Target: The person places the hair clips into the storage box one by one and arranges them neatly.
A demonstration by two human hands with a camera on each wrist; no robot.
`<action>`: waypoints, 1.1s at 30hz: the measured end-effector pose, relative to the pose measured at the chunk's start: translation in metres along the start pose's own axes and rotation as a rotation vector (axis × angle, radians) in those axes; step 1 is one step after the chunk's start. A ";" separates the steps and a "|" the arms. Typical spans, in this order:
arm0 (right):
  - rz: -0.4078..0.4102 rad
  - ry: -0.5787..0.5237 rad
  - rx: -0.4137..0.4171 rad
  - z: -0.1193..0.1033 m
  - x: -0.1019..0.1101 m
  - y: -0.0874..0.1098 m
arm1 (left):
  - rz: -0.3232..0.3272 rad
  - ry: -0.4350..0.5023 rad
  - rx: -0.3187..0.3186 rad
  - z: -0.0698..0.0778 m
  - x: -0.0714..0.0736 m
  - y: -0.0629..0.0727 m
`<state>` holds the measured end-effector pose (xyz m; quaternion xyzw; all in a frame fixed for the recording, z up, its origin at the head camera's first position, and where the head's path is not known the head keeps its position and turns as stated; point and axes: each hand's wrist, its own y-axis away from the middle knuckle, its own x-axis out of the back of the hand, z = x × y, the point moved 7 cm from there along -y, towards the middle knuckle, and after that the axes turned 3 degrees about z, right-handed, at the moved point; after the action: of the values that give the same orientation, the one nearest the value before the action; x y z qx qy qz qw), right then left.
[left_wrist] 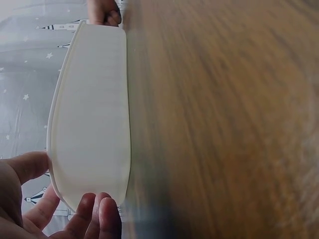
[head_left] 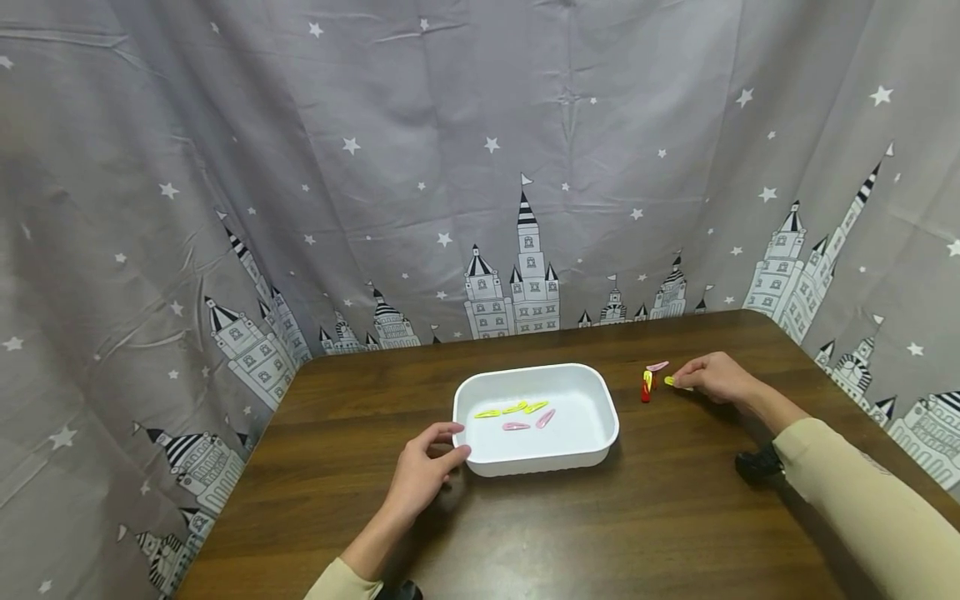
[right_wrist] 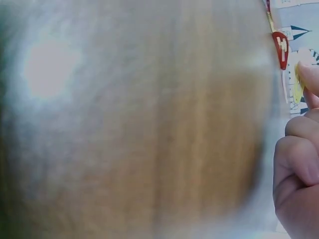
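A white plastic tray [head_left: 540, 463] holds several snap hair clips: yellow ones [head_left: 514, 407] in a row and two pink ones [head_left: 545, 418]. My left hand [head_left: 425, 468] grips the tray's near left corner; in the left wrist view the thumb touches the rim and the other fingers bend by the wall [left_wrist: 92, 109]. Off to the right, my right hand [head_left: 716, 377] pinches a yellow hair clip [head_left: 669, 381] between thumb and forefinger, with the other fingers curled in. Just left of it lies a small group with a red clip [right_wrist: 281, 50], a yellow clip [head_left: 647, 378] and a pink clip [head_left: 657, 366].
The brown wooden table [head_left: 337, 433] reaches back to a grey curtain [head_left: 420, 200] printed with castles and stars. The curtain also hangs along both sides. Tabletop separates the tray from the small clip group.
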<state>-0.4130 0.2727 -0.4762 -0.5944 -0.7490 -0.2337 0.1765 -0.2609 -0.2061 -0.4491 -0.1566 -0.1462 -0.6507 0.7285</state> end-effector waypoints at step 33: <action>0.026 0.144 0.174 -0.082 0.006 -0.007 | 0.010 0.018 -0.001 -0.002 0.000 -0.001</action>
<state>-0.4223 0.2304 -0.4062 -0.5683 -0.7439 -0.2076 0.2840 -0.2622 -0.2066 -0.4506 -0.1521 -0.1385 -0.6485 0.7329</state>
